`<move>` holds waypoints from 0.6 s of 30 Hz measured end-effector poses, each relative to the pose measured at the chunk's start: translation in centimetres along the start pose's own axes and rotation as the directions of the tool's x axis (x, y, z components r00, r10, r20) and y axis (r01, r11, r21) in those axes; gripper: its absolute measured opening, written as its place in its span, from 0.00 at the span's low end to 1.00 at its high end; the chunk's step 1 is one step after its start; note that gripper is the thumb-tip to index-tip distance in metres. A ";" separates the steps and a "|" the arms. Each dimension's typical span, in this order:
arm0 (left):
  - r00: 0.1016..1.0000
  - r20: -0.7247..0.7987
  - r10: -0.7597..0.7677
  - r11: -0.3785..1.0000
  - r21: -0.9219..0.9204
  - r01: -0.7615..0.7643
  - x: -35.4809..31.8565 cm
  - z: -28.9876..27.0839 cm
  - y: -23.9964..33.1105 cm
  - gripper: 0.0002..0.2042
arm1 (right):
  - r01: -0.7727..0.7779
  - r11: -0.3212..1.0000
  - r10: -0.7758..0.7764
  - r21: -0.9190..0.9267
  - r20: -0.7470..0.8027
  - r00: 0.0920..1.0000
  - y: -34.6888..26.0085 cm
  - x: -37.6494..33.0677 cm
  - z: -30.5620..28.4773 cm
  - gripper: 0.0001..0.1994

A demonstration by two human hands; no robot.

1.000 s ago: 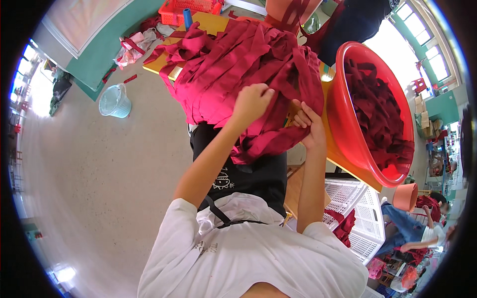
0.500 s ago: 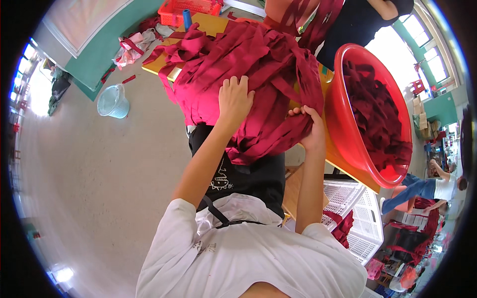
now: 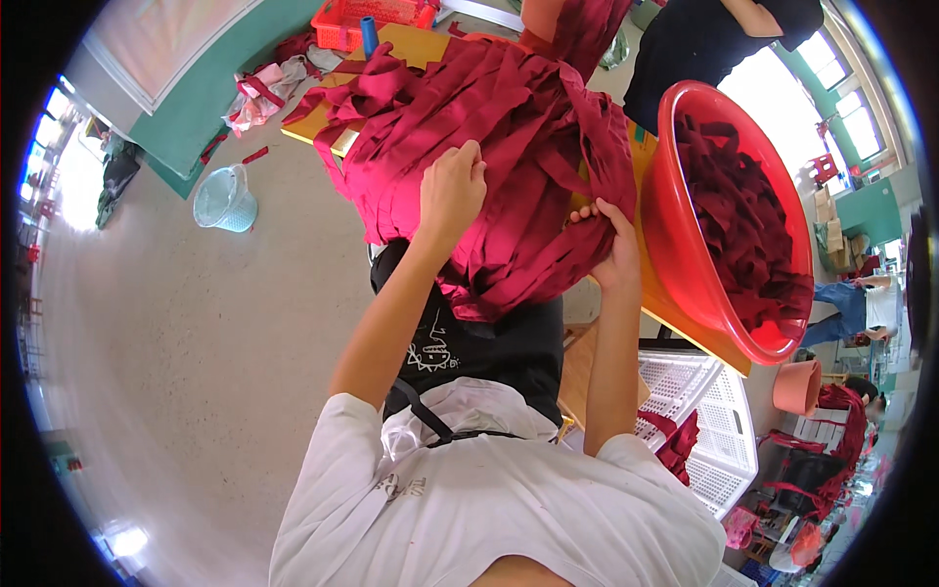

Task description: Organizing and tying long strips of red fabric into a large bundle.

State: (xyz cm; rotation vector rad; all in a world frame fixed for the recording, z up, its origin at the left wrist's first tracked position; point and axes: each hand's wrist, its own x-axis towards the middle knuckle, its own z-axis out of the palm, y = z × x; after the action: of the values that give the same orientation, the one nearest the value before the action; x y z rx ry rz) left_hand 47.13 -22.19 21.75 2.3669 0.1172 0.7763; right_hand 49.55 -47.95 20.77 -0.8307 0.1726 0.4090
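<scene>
A large heap of dark red fabric strips (image 3: 518, 127) lies in front of me and hangs over the near table edge toward my lap. My left hand (image 3: 454, 193) is on the left part of the heap, its fingers curled in; what they grip, if anything, is hidden. At the heap's right side, my right hand (image 3: 616, 245) closes round a bunch of the strips, thumb on top. Some of its fingertips show beyond the fabric.
A red basin (image 3: 675, 264) of strips stands right of the heap on the yellow table (image 3: 416, 44). A blue cone (image 3: 369, 37) and red basket (image 3: 337, 29) are at the back. White crates (image 3: 729, 430) stand below right; a pale blue bin (image 3: 225, 201) is on the floor. A person (image 3: 685, 49) stands far right.
My left hand has curled its outstretched fingers and shifted slightly left. My right hand keeps its hold. Red strips at the far side have moved, and a person in jeans at right has changed position.
</scene>
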 end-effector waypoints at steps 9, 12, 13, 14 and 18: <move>0.962 0.271 -0.009 0.725 -0.661 0.193 -3.1 3.8 3.6 0.06 | -0.147 0.985 0.170 -0.096 0.312 0.935 0.3 1.9 -3.1 0.09; 0.940 0.340 0.040 0.625 -0.742 0.242 -4.7 5.2 7.7 0.05 | -0.125 0.985 0.141 -0.117 0.142 0.980 0.9 1.1 -0.8 0.12; 0.939 0.341 0.038 0.627 -0.740 0.243 -4.6 4.6 8.0 0.05 | -0.056 0.987 0.039 -0.152 -0.109 0.993 0.8 0.6 0.8 0.11; 0.928 0.371 -0.003 0.701 -0.661 0.266 -4.1 3.5 8.8 0.06 | -0.051 0.987 0.034 -0.151 -0.113 0.993 0.2 -0.1 1.7 0.11; 0.987 -0.057 0.151 0.988 0.052 -0.148 -2.5 1.9 4.9 0.13 | -0.030 0.998 0.026 -0.064 -0.061 0.998 -0.2 -1.1 1.3 0.08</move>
State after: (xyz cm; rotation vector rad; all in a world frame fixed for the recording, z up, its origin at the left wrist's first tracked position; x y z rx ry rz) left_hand 45.61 -27.83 22.24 2.4186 -0.0166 0.9268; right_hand 48.62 -47.43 22.15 -0.9059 0.2283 0.4177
